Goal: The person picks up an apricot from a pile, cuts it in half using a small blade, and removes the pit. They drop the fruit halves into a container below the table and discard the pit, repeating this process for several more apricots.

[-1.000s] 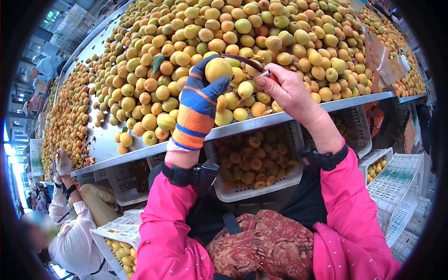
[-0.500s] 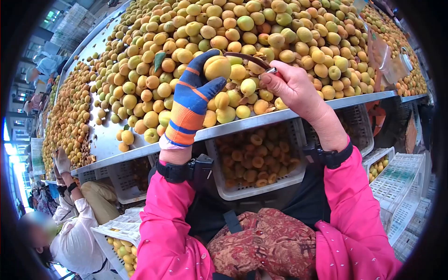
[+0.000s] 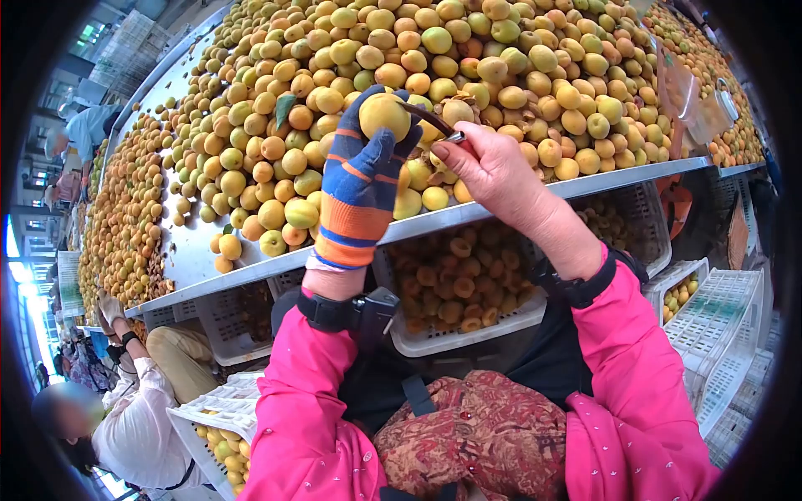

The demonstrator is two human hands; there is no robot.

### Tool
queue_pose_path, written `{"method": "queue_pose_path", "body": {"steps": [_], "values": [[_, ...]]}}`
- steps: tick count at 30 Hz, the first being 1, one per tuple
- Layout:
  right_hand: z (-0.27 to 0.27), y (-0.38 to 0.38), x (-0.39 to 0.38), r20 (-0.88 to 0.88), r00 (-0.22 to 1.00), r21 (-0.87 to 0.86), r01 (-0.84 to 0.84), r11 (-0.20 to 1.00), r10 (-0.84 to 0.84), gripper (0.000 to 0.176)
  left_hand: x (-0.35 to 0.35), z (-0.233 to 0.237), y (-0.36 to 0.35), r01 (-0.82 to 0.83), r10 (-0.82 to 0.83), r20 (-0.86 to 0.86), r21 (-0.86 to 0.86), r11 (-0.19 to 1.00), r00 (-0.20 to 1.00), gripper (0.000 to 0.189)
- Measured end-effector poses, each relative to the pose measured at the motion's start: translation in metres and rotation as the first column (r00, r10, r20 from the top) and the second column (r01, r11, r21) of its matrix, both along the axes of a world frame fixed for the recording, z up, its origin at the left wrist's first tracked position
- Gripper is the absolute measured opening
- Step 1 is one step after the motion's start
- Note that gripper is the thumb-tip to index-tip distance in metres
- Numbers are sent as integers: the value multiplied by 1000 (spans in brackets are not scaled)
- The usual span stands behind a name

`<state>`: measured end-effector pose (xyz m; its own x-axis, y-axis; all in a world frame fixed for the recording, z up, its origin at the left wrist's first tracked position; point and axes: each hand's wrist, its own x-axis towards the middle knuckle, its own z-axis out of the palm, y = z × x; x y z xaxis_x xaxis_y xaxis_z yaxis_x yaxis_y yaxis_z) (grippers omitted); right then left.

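My left hand [image 3: 364,167], in a blue and orange striped knit glove, is closed round a yellow apricot [image 3: 384,116] above the table edge. My bare right hand [image 3: 494,169] grips a knife [image 3: 432,118] with a dark curved blade. The blade's tip meets the right side of the apricot, near the gloved fingers. Behind both hands, a big heap of whole apricots [image 3: 334,50] covers the metal table [image 3: 197,259]. Below the edge, a crate [image 3: 455,336] holds halved apricots.
At the left, a person in a white top [image 3: 142,438] reaches toward the table beside a crate of apricots [image 3: 219,417]. Stacked white crates [image 3: 720,321] stand at my right. A clear plastic container [image 3: 710,117] sits on the table's right side.
My left hand has turned and its fingers have wrapped further round the apricot. My right hand has moved left and lower, bringing the knife blade against the fruit.
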<state>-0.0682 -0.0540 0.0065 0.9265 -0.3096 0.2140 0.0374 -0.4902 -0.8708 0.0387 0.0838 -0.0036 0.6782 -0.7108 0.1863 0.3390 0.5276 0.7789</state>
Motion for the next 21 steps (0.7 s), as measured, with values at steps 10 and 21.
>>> {"method": "queue_pose_path", "body": {"steps": [10, 21], "values": [[-15, 38, 2, 64, 976, 22, 206, 978, -207, 25, -25, -9, -28, -25, 29, -263, 18, 1000, 964, 53], [-9, 31, -7, 87, 990, 428, 66, 901, -113, 23, -18, -10, -24, -41, 58, -140, 122, 992, 988, 47]]}}
